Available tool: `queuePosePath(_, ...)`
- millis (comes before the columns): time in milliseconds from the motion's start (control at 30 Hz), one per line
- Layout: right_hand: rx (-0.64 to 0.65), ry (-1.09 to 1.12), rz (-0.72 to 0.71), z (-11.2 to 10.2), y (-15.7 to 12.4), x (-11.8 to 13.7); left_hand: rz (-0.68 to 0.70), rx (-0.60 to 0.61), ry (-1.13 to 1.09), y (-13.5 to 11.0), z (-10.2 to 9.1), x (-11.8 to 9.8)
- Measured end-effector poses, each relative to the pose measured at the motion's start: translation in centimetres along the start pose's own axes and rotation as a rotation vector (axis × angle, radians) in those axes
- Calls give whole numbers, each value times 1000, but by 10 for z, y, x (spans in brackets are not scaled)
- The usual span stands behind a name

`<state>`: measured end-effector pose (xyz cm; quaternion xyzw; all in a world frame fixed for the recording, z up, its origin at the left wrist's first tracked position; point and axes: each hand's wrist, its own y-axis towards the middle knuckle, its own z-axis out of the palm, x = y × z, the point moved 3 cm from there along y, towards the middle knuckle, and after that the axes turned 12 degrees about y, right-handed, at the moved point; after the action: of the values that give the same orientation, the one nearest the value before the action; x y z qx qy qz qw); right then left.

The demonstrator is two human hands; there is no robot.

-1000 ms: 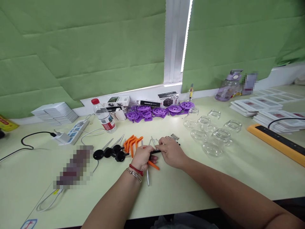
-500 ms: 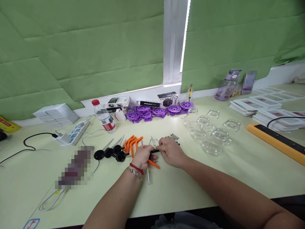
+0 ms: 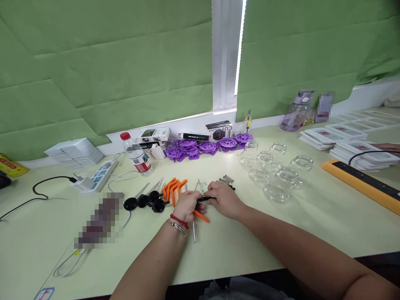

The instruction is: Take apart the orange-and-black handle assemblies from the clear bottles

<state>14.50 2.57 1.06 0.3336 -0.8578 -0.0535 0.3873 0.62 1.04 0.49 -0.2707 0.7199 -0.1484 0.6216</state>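
My left hand [image 3: 186, 205] is closed around a small black part [image 3: 205, 198] in the middle of the table. An orange bent piece [image 3: 201, 216] and a thin metal rod [image 3: 194, 231] stick out below that hand; how they join the black part is hidden. My right hand [image 3: 225, 201] pinches the other end of the same black part, fingers pressed together. Just beyond the right hand lie several springs [image 3: 226, 179] and tiny metal bits [image 3: 203, 184]. Left of the left hand are orange bent pieces [image 3: 173, 188] and black round-headed parts with metal rods [image 3: 149, 200].
Purple wheel-shaped parts [image 3: 208, 146] line the back, near small boxes [image 3: 156, 135] and a red-capped bottle [image 3: 137, 154]. Clear glass-like vessels [image 3: 276, 179] stand to the right, before an orange-and-black bar [image 3: 359, 183] and white card stacks [image 3: 337, 135]. A power strip [image 3: 101, 177] lies left.
My right fingers have shifted slightly on the black part, showing more of it between the hands. A blurred, skin-toned shape has appeared at the right edge by the white cards.
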Motion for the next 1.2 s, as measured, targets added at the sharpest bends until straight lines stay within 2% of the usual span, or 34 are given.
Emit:
queuePosePath(233,11,-21,17,5,4,-1,-8,34,22,4,1,2)
queuePosePath(433,-63,-29,126,1,2,-8,10,32,18,2,0,1)
queuePosePath(600,24,-94,88,1,-1,-3,43,58,10,-1,-1,2)
queuePosePath(733,28,-102,136,-2,-4,-4,66,46,-12,-4,-8,1)
queuePosePath(867,-33,-74,187,-11,-8,-10,119,75,2,-12,-22,2)
queuePosePath(933,-30,-79,149,-12,-9,-9,133,107,57,-17,-26,4)
queuePosePath(1067,89,-239,16,-1,-6,1,110,134,139,-21,-30,10)
queuePosePath(1200,138,-407,11,11,0,6,105,144,176,-20,-28,10)
